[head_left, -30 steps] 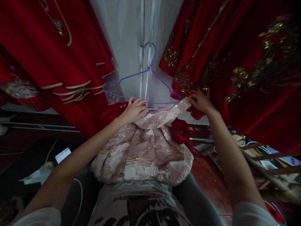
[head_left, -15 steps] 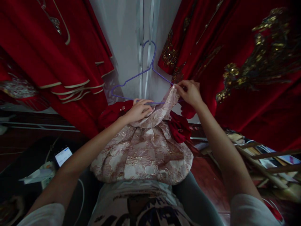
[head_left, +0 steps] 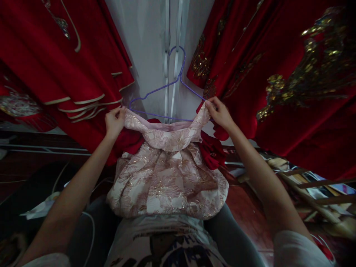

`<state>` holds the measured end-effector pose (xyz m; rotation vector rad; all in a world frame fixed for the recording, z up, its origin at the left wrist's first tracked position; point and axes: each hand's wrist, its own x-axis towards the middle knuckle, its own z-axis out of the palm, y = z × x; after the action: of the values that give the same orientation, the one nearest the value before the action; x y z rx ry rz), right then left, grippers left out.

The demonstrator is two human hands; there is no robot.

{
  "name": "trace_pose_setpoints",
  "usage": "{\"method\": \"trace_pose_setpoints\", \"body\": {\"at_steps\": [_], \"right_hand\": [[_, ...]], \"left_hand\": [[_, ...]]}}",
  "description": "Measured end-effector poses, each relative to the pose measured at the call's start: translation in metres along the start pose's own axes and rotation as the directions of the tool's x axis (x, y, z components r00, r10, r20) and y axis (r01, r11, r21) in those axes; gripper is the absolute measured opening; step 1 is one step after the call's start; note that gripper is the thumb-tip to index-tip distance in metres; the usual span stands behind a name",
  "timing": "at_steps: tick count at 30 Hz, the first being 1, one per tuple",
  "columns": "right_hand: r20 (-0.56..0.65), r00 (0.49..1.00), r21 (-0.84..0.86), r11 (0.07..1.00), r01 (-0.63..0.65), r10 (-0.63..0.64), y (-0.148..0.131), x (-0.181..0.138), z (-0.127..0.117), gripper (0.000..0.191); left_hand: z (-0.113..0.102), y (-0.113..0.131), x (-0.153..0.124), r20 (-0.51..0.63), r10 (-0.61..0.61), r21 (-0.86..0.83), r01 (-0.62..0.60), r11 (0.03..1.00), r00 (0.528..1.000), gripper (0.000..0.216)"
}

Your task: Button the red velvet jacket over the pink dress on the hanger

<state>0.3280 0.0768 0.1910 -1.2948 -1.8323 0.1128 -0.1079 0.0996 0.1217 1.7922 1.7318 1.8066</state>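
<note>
A small dress in shiny pink and gold brocade, with a gathered skirt, rests across the lap. My left hand pinches the left end of its bodice, and my right hand pinches the right end, so the neckline is spread between them. Behind the bodice is a purple hanger, its right arm running to the strap by my right fingers. Its lower bar is partly hidden by the fabric. Red fabric flowers lie at both sides of the bodice.
Red garments with pale trim hang on the left. On the right hang red garments with gold sequins. A wooden rack with flat items stands at lower right. A white cable runs at lower left.
My left hand has moved left from the middle of the bodice to its left end and pulled it out. The neckline is now spread wide. My right hand stays nearly in place.
</note>
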Motion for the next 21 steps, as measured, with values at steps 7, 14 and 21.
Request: {"method": "trace_pose_setpoints", "body": {"at_steps": [7,14,21], "right_hand": [[0.01,1.0,0.009,1.0,0.007,-0.007,0.0,0.001,0.0,0.054],[-0.003,1.0,-0.007,1.0,-0.006,0.006,-0.005,-0.002,-0.005,0.055],[0.007,1.0,0.01,1.0,0.007,-0.007,-0.005,-0.001,-0.005,0.052]], "left_hand": [[0.006,-0.019,-0.001,-0.001,-0.126,-0.14,0.125,0.982,0.992,0.033],[0.014,-0.001,0.026,-0.012,-0.093,-0.119,0.091,0.989,0.996,0.027],[0.012,-0.012,0.022,0.051,-0.277,-0.162,0.282,0.946,0.959,0.027]]}}
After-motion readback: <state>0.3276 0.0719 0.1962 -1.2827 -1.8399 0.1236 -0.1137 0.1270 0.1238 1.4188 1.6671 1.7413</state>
